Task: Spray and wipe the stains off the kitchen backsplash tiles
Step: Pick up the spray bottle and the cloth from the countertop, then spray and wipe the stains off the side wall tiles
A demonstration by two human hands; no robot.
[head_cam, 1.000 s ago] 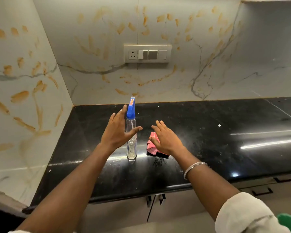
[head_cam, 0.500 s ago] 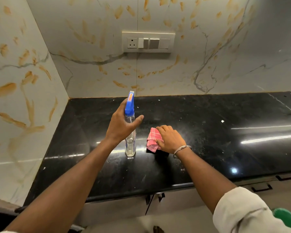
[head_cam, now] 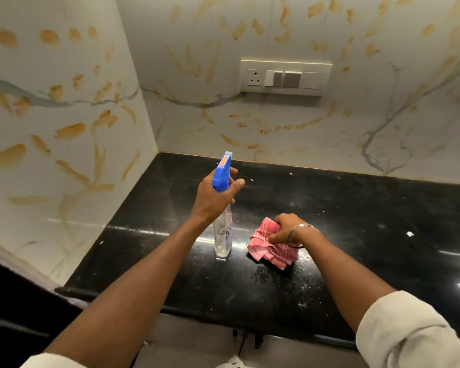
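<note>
A clear spray bottle (head_cam: 222, 236) with a blue trigger head stands on the black countertop (head_cam: 356, 208). My left hand (head_cam: 214, 199) grips its neck just under the blue head. To the right, my right hand (head_cam: 286, 229) grips a crumpled pink checked cloth (head_cam: 270, 249) that lies on the counter. The pale marble backsplash tiles (head_cam: 210, 102) on the back wall and on the left wall (head_cam: 51, 128) carry several orange-brown smears.
A white socket and switch plate (head_cam: 286, 77) sits on the back wall above the counter. The counter's front edge (head_cam: 197, 312) runs below my arms, with cabinet doors under it. White specks dot the counter surface.
My left hand closed round the bottle's neck. My right hand came down on the cloth and bunched it up in its fingers. The view tilted towards the left corner.
</note>
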